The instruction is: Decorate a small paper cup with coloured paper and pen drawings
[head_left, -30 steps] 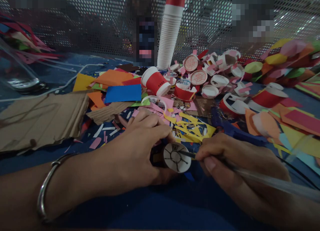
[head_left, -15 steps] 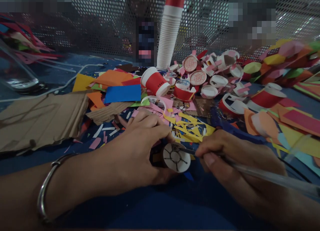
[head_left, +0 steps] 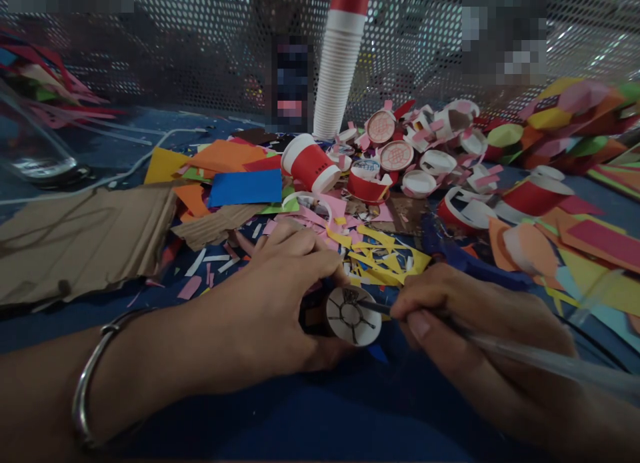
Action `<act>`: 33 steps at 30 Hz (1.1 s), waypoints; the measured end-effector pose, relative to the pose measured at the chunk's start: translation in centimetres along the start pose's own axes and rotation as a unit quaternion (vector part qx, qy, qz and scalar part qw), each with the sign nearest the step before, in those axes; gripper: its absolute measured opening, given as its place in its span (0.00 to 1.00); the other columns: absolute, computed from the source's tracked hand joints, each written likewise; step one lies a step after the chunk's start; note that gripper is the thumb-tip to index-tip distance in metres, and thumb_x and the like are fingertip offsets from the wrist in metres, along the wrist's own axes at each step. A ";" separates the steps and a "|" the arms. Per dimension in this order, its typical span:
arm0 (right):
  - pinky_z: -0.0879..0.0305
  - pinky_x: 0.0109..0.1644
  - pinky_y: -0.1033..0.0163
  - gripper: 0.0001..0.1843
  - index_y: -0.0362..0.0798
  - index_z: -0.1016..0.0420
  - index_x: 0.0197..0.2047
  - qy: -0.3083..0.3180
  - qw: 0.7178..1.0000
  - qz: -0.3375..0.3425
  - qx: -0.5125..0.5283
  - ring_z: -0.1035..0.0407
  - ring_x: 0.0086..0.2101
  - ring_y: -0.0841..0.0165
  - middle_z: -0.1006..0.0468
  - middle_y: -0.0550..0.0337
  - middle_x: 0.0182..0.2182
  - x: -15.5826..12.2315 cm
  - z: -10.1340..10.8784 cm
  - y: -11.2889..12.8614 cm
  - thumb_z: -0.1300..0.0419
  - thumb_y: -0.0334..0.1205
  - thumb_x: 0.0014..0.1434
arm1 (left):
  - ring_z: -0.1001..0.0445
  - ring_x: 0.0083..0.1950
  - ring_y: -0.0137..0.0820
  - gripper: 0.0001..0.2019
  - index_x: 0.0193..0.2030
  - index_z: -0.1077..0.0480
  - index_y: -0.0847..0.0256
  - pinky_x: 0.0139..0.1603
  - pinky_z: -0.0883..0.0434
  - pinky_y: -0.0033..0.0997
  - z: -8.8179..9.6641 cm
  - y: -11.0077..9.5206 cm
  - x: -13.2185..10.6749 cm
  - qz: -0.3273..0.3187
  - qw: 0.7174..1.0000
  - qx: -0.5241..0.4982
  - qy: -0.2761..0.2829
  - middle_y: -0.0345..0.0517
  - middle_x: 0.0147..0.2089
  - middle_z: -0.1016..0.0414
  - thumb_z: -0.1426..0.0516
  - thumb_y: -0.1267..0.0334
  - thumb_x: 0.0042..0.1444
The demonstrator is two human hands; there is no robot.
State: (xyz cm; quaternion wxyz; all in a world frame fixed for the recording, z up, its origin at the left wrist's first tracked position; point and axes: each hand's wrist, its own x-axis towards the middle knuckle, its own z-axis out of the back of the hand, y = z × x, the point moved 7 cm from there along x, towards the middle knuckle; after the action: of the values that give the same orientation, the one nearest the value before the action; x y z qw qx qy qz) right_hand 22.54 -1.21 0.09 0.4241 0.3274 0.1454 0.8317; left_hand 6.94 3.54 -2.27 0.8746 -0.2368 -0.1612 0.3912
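Observation:
My left hand [head_left: 273, 303] is closed round a small paper cup [head_left: 350, 316] lying on its side on the blue table, its white round bottom facing me. Black lines, a web-like pattern, cover that bottom. My right hand [head_left: 470, 329] pinches a clear-barrelled pen [head_left: 520, 353] whose tip touches the upper part of the cup's bottom. A metal bangle [head_left: 93, 376] sits on my left wrist.
Just behind my hands lie yellow paper cuttings [head_left: 385, 256]. Farther back are coloured paper sheets [head_left: 235, 169], torn cardboard [head_left: 85, 236], a tall stack of red-and-white cups [head_left: 343, 63], a pile of cut cup pieces [head_left: 420, 149], and a perforated metal wall [head_left: 200, 43].
The pen tip shifted slightly across the cup's bottom; both hands otherwise stay where they were.

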 end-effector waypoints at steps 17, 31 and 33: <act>0.33 0.28 0.65 0.09 0.53 0.29 0.37 -0.020 1.000 -0.015 -0.006 0.30 0.21 0.72 0.23 0.67 0.24 -0.2 0.2 -0.2 0.45 0.29 0.62 | 0.30 0.56 0.47 0.19 0.46 0.23 0.52 0.56 0.32 0.49 -0.1 0.1 -0.1 -0.003 1.000 0.006 0.005 0.46 0.51 0.24 0.30 0.48 0.50; 0.32 0.28 0.64 0.09 0.54 0.28 0.37 -0.006 1.000 -0.018 0.015 0.28 0.21 0.70 0.22 0.65 0.24 -0.2 -0.2 0.1 0.44 0.29 0.61 | 0.30 0.56 0.48 0.18 0.43 0.24 0.53 0.55 0.32 0.49 0.0 0.0 0.0 -0.006 1.000 0.009 0.005 0.46 0.50 0.26 0.29 0.48 0.50; 0.32 0.28 0.63 0.08 0.53 0.28 0.37 -0.008 1.000 -0.019 0.014 0.28 0.21 0.70 0.22 0.65 0.24 -0.2 -0.2 0.0 0.45 0.30 0.62 | 0.30 0.56 0.48 0.18 0.44 0.24 0.53 0.56 0.32 0.50 -0.1 0.0 0.0 -0.005 1.000 0.006 0.005 0.46 0.51 0.26 0.30 0.48 0.51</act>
State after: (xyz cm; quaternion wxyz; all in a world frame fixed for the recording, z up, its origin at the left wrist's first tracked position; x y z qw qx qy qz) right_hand 22.49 -1.34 -0.10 0.4361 0.3369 0.1598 0.8190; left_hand 6.97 3.54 -2.33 0.8788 -0.2331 -0.1554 0.3863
